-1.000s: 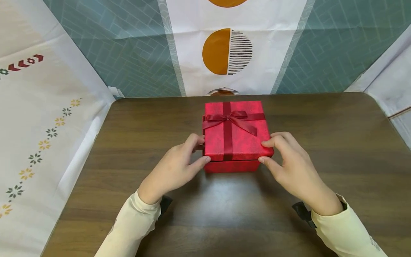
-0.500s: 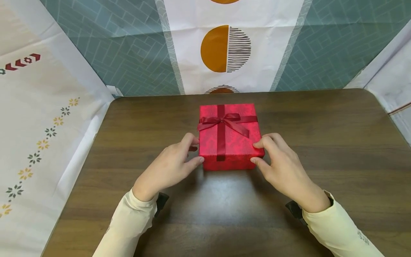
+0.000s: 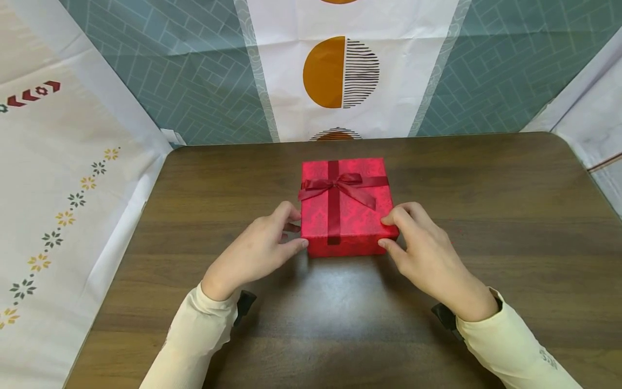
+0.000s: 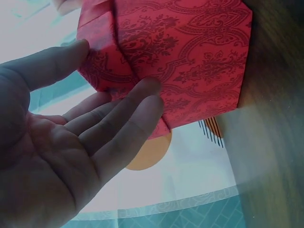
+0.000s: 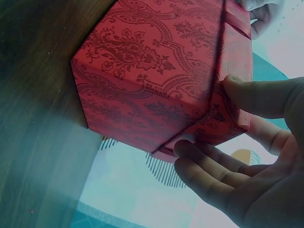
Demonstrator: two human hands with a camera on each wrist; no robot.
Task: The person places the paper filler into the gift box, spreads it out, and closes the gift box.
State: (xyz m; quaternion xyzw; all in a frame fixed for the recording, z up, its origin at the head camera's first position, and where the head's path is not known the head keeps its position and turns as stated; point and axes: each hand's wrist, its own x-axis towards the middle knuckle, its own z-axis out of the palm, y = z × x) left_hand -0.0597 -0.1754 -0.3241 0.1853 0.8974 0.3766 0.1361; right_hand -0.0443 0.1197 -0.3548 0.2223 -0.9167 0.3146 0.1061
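On the far middle of the table stands a red damask-patterned gift box [image 3: 316, 251], its lid [image 3: 359, 219] fitted level on top. A dark red ribbon bow [image 3: 335, 184] is tied across the lid. My left hand [image 3: 252, 254] holds the front left corner, thumb at the front and fingers along the left side. At the front right corner my right hand [image 3: 427, 254] pinches the lid, with a fingertip on top and the thumb on the front. Both wrist views show the seam between the lid and the box body [image 4: 190, 61]. The inside is hidden.
The brown wooden table [image 3: 233, 178] extends around the box. A teal and white patterned cloth [image 3: 204, 97] hangs behind its far edge. White cloth with printed flowers [image 3: 48, 216] hangs at the left, and another pale cloth [image 3: 593, 119] at the right.
The lid, raised and askew a second ago, has come down square over the box. Both hands have shifted slightly left with it. Over the last half second they barely move.
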